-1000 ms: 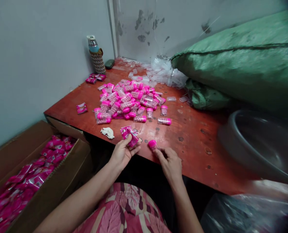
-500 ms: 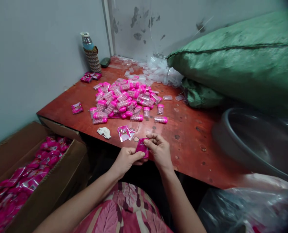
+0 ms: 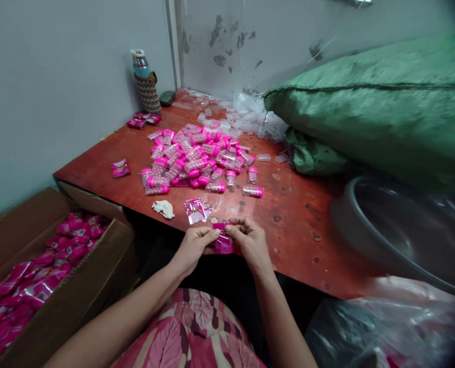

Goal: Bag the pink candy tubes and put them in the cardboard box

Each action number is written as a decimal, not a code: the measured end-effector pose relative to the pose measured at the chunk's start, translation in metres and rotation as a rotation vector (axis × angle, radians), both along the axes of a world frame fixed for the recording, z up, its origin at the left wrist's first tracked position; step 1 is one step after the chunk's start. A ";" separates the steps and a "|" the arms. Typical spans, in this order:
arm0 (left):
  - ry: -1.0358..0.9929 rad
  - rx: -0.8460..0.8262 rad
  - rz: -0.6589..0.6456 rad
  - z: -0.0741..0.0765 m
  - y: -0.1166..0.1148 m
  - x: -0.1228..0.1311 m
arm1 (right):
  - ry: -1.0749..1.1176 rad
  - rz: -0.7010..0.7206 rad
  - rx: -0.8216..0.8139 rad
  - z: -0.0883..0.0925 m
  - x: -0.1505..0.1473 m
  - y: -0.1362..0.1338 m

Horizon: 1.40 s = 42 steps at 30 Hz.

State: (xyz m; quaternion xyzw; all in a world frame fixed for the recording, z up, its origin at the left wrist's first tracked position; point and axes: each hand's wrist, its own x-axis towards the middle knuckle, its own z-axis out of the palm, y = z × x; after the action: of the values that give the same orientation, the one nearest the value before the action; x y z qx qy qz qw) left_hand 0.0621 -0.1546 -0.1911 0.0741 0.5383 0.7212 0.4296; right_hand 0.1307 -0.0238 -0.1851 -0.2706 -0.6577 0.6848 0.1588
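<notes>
Between both hands, at the table's front edge, is a small pink sachet (image 3: 223, 244). My left hand (image 3: 195, 247) pinches its left side between thumb and fingers. On the upper right side, the thumb and fingers of my right hand (image 3: 252, 242) are closed on it. Just beyond lies a flat pink-and-white printed packet (image 3: 195, 210), with a small shiny piece partly under it. A crumpled white wad (image 3: 163, 208) rests to its left. Farther back is a heap of clear containers with pink caps (image 3: 196, 158), filled with small pale pink balls.
An open cardboard box (image 3: 108, 250) of pink packets stands at lower left. A grey basin (image 3: 350, 220) and green sacks (image 3: 365, 107) take up the right side. Clear plastic pieces (image 3: 246, 117) and a bottle in a woven holder (image 3: 147, 92) are at the back.
My left hand has shifted its grip from the sachet's lower part to its upper left side. The sachet now hangs straighter, its lower part uncovered. The camera view has tilted slightly.
</notes>
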 end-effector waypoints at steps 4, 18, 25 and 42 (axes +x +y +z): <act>-0.082 -0.030 0.115 -0.003 0.000 0.000 | -0.099 -0.142 0.472 0.002 0.019 0.019; -0.483 0.106 0.391 -0.007 0.003 -0.011 | -0.411 0.038 1.137 -0.012 0.027 0.019; -0.646 0.172 0.518 -0.009 0.016 -0.013 | -0.094 0.029 0.013 -0.003 0.040 -0.020; -0.463 0.170 0.400 0.001 0.021 -0.003 | 0.028 0.011 -0.104 -0.017 0.034 -0.059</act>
State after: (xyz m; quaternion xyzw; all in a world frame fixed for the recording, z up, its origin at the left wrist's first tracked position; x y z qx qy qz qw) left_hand 0.0593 -0.1333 -0.1904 -0.1636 0.3682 0.8313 0.3828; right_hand 0.1644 -0.0826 -0.2019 -0.2652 -0.6206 0.7226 0.1498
